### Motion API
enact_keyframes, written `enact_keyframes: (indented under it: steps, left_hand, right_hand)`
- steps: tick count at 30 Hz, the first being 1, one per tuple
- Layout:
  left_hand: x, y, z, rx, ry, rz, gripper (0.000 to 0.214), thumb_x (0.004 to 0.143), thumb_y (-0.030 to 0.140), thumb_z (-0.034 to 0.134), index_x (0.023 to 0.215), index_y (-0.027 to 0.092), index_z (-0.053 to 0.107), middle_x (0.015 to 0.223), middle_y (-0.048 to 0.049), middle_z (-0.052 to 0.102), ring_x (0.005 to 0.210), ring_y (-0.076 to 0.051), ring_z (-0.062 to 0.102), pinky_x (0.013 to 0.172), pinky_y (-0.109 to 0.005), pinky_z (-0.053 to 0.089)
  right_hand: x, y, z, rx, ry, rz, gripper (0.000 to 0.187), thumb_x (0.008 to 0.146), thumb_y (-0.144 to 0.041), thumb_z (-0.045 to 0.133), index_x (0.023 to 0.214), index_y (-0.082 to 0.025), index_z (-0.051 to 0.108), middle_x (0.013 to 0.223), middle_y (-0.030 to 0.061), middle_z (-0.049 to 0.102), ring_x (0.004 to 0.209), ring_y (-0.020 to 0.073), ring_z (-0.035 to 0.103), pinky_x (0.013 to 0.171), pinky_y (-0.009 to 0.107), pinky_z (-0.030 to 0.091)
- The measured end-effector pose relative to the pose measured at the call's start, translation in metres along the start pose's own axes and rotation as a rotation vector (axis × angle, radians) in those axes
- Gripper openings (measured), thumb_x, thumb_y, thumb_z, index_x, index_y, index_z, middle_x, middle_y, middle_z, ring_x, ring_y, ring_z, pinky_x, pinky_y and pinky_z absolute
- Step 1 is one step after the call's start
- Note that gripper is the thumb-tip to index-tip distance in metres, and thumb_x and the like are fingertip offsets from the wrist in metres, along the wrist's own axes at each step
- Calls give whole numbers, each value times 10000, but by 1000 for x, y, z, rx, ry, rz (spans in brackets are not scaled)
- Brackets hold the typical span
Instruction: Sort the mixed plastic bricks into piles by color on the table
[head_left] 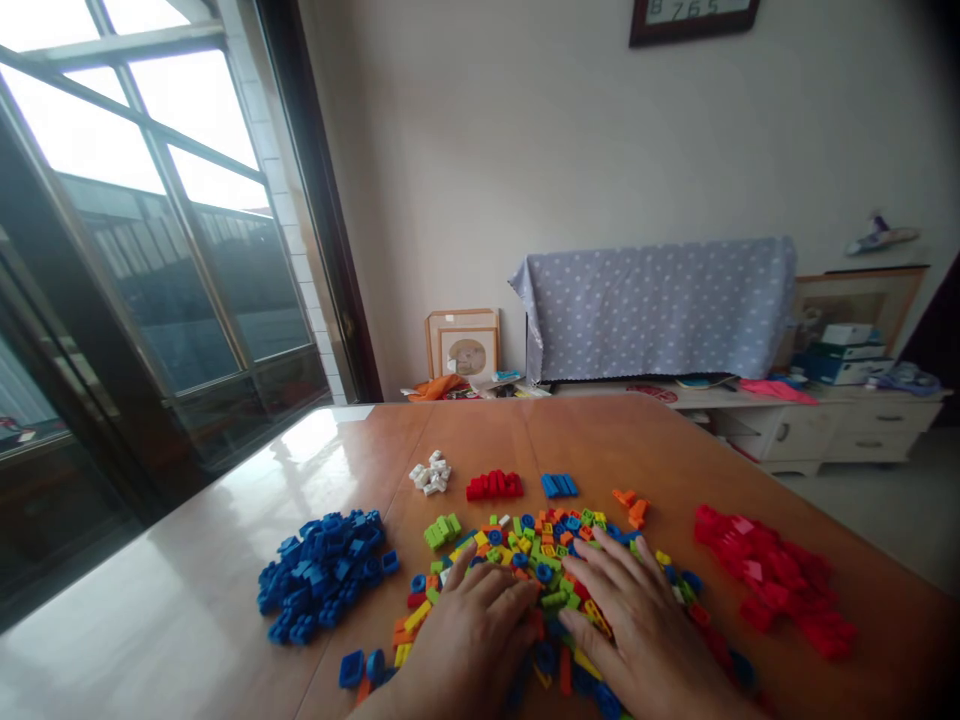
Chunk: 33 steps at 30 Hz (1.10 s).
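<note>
Both hands are over a spread of mixed toy building bricks [555, 545] in green, yellow, orange, blue and red. My left hand [480, 630] rests on the near left part of this pile. Its fingers are bent and a little apart, with an orange brick [537, 622] close to the thumb and index finger. To the right lies my right hand [645, 630], palm down, fingers spread over the bricks. I see nothing gripped in either hand, though the palms hide the bricks under them.
Sorted heaps surround the mixed pile: blue bricks [322, 575] left, red bricks [776, 580] right. Farther back sit white [431, 473], red [495, 485], blue [559, 486], orange [634, 506] and light green [442, 531] groups. The wooden table [480, 430] ends before a low cabinet [810, 435].
</note>
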<state>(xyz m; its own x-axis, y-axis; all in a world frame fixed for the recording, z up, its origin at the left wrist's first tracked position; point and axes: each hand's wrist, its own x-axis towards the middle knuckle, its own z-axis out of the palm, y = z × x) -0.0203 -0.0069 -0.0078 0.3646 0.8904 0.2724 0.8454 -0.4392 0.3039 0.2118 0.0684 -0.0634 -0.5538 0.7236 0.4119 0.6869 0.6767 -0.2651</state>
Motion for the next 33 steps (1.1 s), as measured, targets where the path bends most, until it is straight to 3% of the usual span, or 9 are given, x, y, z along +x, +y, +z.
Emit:
enact_keyframes:
  steps: [8, 13, 18, 20, 23, 27, 33]
  left_hand:
    - [-2, 8, -4, 29, 26, -14, 357, 1006, 230, 391, 1241, 310, 647, 1049, -39, 695, 1030, -219, 616, 1194, -525, 261]
    - [-4, 3, 1, 50, 69, -26, 372, 1010, 235, 381, 1279, 307, 627, 1066, -48, 692, 1055, -231, 605, 1198, -542, 239]
    - [-4, 0, 3, 57, 77, -38, 379, 1006, 239, 376, 1284, 295, 628, 1045, -54, 691, 1044, -237, 612, 1203, -550, 230]
    - [-5, 0, 2, 58, 80, -44, 374, 1005, 244, 379, 1277, 296, 630, 1040, -55, 692, 1038, -237, 612, 1199, -540, 243]
    - [-6, 1, 1, 62, 97, -50, 356, 1004, 253, 386, 1251, 309, 638, 1026, -50, 693, 1036, -237, 609, 1195, -526, 254]
    - [-8, 1, -3, 50, 107, -61, 343, 1010, 277, 379, 1208, 313, 657, 1016, -51, 698, 1017, -236, 616, 1189, -534, 253]
    - [-9, -9, -17, -34, 209, -104, 340, 1016, 307, 392, 1197, 240, 671, 1010, -88, 709, 985, -232, 628, 1011, -432, 445]
  right_hand:
    - [11, -13, -21, 65, 162, 38, 375, 991, -388, 465, 1263, -248, 681, 1350, 86, 645, 1332, 315, 500, 1183, 592, 271]
    - [23, -29, -43, 401, 221, 172, 372, 995, -414, 447, 1194, -221, 694, 1248, 102, 691, 1205, 273, 602, 1062, 484, 466]
    - [43, -52, -48, 720, 281, 302, 413, 987, -503, 452, 1173, -207, 673, 1126, 102, 727, 1056, 258, 671, 926, 418, 545]
    - [49, -56, -39, 683, 357, 264, 390, 987, -500, 459, 1131, -205, 669, 1082, 106, 724, 1004, 252, 670, 875, 394, 546]
    - [50, -55, -20, 460, 403, 143, 315, 1003, -434, 445, 944, -210, 659, 954, 90, 703, 920, 231, 639, 838, 363, 503]
    - [45, -47, -3, 255, 310, 5, 352, 1016, -384, 431, 721, -223, 537, 747, 41, 616, 765, 197, 577, 737, 319, 432]
    - [38, -45, 1, 227, 252, -42, 362, 1016, -390, 450, 694, -228, 482, 704, 19, 581, 707, 182, 544, 706, 306, 388]
